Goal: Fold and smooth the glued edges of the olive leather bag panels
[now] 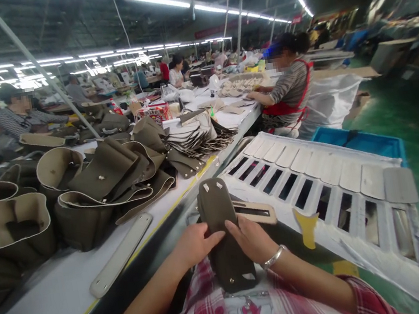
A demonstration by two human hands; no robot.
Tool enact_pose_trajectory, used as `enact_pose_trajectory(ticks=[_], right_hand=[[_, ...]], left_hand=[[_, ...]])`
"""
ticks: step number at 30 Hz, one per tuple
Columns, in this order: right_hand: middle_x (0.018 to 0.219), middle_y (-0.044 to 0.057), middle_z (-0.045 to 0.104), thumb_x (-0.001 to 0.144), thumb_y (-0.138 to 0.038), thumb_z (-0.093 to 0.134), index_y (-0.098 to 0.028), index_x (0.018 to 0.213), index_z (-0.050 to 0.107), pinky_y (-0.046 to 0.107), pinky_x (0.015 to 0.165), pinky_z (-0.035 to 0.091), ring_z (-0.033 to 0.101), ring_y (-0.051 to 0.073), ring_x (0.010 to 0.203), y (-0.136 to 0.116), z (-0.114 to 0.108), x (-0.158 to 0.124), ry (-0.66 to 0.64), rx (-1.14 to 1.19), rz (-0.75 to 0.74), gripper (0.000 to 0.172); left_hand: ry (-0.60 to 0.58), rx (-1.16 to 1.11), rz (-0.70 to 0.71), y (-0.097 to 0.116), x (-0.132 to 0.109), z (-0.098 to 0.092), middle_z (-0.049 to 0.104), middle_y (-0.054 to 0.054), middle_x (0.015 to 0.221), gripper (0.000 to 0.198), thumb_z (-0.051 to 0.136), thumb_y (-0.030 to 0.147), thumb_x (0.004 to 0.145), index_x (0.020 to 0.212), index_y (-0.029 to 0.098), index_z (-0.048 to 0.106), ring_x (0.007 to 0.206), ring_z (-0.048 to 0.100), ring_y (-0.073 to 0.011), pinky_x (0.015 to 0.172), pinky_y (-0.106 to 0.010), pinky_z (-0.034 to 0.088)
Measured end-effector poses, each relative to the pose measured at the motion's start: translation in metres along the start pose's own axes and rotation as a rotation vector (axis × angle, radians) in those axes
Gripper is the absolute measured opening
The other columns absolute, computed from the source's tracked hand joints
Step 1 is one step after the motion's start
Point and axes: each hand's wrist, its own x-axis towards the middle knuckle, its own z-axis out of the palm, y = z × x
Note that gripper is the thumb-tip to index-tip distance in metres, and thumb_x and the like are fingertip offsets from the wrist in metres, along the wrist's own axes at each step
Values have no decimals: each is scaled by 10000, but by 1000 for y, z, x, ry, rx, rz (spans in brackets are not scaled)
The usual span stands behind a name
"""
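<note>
A long dark olive panel with rounded ends stands tilted in front of my body, with small white patches at its top and bottom. My left hand grips its left edge, the thumb lying on its face. On the right edge my right hand holds it too, thumb on the face; a silver bangle circles that wrist. Behind the panel, a beige strip with a dark slot sticks out to the right. What my curled fingers touch behind the panel is hidden.
Olive bag pieces crowd the white table at left, near a flat beige strip. A white rack with slots and a blue crate stand at right. A person in a red apron sits beyond.
</note>
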Motion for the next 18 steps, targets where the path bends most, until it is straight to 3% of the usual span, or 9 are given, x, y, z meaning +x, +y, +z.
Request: enact_pose_trajectory(ticks=[7, 10, 15, 18], right_hand=[[934, 94, 652, 907, -461, 347, -152, 934, 601, 332, 828, 415, 588, 236, 926, 16, 12, 12, -11, 300, -52, 401], [902, 77, 658, 906, -481, 345, -148, 888, 606, 320, 785, 437, 598, 219, 866, 18, 14, 14, -56, 420, -36, 423], [761, 61, 642, 873, -522, 394, -131, 798, 589, 276, 607, 451, 589, 187, 695, 16, 15, 17, -101, 518, 63, 444], [776, 63, 644, 857, -525, 426, -122, 828, 596, 274, 609, 464, 589, 181, 695, 14, 16, 17, -115, 605, 73, 438]], left_hand=[[18, 6, 48, 0, 3, 7, 393, 46, 485, 411, 456, 491, 818, 558, 175, 432, 476, 376, -95, 458, -229, 234], [32, -44, 73, -3, 4, 9, 360, 53, 498, 422, 448, 485, 829, 549, 178, 375, 488, 352, -87, 459, -220, 240], [5, -89, 56, -7, 7, 6, 390, 49, 508, 390, 427, 481, 844, 600, 176, 426, 489, 377, -94, 455, -217, 263], [-29, -50, 49, -11, 5, 4, 452, 34, 535, 386, 468, 511, 814, 647, 165, 501, 501, 412, -103, 457, -218, 279]])
